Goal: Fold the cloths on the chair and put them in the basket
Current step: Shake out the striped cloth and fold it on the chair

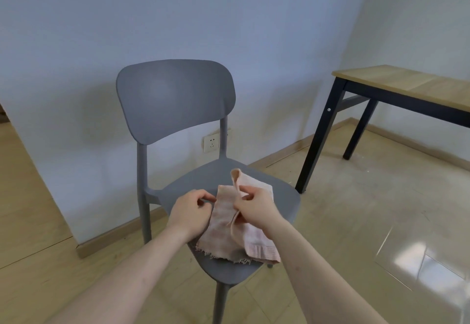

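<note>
Pink cloth (223,232), limp, light and fray-edged (judged easy to crease), on the chair (284,199) seat's front right; right hand (254,204) pinches a raised fold, left hand (190,209) pinches its left edge, the best hold.

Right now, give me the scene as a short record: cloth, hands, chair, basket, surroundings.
cloth: pink cloth on the seat, partly folded, frayed edge toward the camera
left hand: left hand at the cloth's left edge, fingers curled, seems to pinch it
right hand: right hand pinches a lifted fold of the cloth
chair: grey chair, backrest toward the wall
basket: not in view
surroundings: wooden table with black legs at right; wall socket behind the chair
</note>
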`<state>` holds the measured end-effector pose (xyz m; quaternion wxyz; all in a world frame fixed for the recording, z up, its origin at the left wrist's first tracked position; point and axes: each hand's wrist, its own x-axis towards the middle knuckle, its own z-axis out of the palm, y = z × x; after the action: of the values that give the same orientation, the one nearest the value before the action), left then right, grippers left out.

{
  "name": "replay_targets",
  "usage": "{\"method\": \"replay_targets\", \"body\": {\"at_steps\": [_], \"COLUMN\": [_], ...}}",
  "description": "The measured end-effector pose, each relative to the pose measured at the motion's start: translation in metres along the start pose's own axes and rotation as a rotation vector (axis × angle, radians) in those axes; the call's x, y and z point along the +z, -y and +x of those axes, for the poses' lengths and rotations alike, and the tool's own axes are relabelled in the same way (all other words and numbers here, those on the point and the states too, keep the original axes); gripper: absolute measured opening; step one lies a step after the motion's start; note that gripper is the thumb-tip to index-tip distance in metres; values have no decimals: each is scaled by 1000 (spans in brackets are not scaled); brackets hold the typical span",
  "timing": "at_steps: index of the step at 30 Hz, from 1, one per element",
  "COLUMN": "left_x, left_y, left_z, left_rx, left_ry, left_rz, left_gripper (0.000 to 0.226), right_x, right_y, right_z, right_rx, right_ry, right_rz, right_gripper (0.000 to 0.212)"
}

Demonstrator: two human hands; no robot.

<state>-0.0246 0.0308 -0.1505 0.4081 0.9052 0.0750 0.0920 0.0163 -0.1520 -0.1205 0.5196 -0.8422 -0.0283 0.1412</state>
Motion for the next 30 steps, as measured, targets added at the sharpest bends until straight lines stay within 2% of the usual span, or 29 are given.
{"method": "replay_targets", "body": {"at_steps": [2,5,9,11,13,15,17,21,24,26,28,30], "left_x": [1,4,6,8,11,16,22,33,36,35,35,34], "left_y": [1,0,-3,-6,-7,-8,-7,-7,-12,-13,-11,-10], "left_z": [2,7,11,13,15,18,22,29,31,32,35,35], "left_rx": [-5,-18,-35,-45,-60,-77,-107,-146,-159,-189,-207,-215], "left_ry": [-12,-24,-46,-52,-47,-29,10,118,147,170,194,198], "left_rz": [5,1,-10,-19,-25,-14,9,182,111,14,-51,-122], "left_gripper": [24,23,22,17,12,27,48,71,75,85,103,110], "right_x": [8,13,10,0,-12,-23,-29,-34,-37,-39,-43,-46], "right_y": [-3,-10,-14,-14,-19,-26,-36,-40,-39,-38,-36,-32], "right_z": [1,4,9,9,12,15,19,25,30,31,32,30], "right_rx": [20,69,90,50,-4,-44,-22,89,162,200,195,168], "right_ry": [44,115,162,59,-156,-342,-404,-313,-273,-232,-201,-179], "right_rz": [-33,-19,71,127,105,22,-19,26,171,209,217,241], "right_gripper": [57,68,55,47,42,45,54,66,67,57,36,22]}}
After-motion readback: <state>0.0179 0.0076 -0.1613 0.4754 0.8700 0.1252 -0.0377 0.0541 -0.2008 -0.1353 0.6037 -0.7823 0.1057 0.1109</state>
